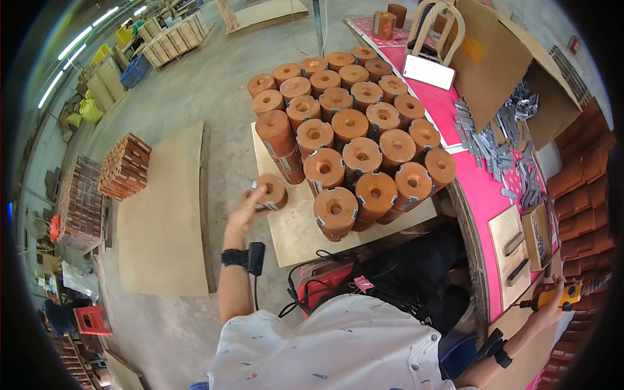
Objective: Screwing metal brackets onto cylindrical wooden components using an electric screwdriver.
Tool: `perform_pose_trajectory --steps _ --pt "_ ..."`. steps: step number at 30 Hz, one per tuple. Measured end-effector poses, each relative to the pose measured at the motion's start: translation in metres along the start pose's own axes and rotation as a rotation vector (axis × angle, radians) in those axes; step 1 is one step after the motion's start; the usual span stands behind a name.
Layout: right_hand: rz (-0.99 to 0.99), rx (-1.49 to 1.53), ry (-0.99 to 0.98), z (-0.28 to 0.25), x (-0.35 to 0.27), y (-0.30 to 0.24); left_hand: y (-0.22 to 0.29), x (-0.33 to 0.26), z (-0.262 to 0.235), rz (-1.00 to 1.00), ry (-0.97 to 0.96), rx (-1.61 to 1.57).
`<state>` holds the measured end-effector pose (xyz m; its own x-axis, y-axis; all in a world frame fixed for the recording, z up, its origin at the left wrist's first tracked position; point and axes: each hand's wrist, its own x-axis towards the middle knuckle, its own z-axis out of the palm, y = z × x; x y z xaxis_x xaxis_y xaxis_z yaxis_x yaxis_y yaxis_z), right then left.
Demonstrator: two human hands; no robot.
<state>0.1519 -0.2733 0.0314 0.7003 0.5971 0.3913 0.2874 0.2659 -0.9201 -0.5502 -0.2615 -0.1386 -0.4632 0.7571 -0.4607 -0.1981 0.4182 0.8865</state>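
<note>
My left hand (245, 211) grips a short reddish-brown cylinder (277, 192) with a hole in its top, at the left edge of a plywood board (289, 227). Close by, on the same board, rises a block of stacked matching cylinders (350, 127), several with small metal pieces on their rims. Far to the right, my right hand (554, 300) is closed round a yellow power screwdriver (568, 296), its thin bit pointing left. Part of its body is covered by my fingers.
A pink-covered bench (478, 214) runs along my right, bearing loose metal strips (484, 140), a small box of hardware (537, 234) and a cardboard box (487, 71). Reddish-brown pieces (582, 195) are stacked beyond. A plywood sheet (162, 214) lies on the floor at left, near stacked blocks (125, 167).
</note>
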Motion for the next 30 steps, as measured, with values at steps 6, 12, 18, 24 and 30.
perform_pose_trajectory --steps 6,12,18,24,30 --pt "0.008 0.011 0.000 0.006 -0.005 -0.006 -0.051 0.045 0.047 -0.136 -0.112 -0.050" --pt "-0.021 -0.154 0.014 0.005 -0.006 -0.017 -0.070 0.077 0.068 -0.057 -0.062 -0.154" --pt "0.006 -0.136 -0.038 0.006 -0.006 -0.019 -0.078 0.055 0.085 0.089 0.125 -0.249" --pt "-0.001 -0.033 0.027 0.013 -0.021 -0.031 -0.089 0.080 0.083 0.125 0.069 -0.181" --pt "-0.032 -0.193 0.140 0.021 -0.030 -0.028 -0.104 0.089 0.058 0.200 -0.101 -0.075"
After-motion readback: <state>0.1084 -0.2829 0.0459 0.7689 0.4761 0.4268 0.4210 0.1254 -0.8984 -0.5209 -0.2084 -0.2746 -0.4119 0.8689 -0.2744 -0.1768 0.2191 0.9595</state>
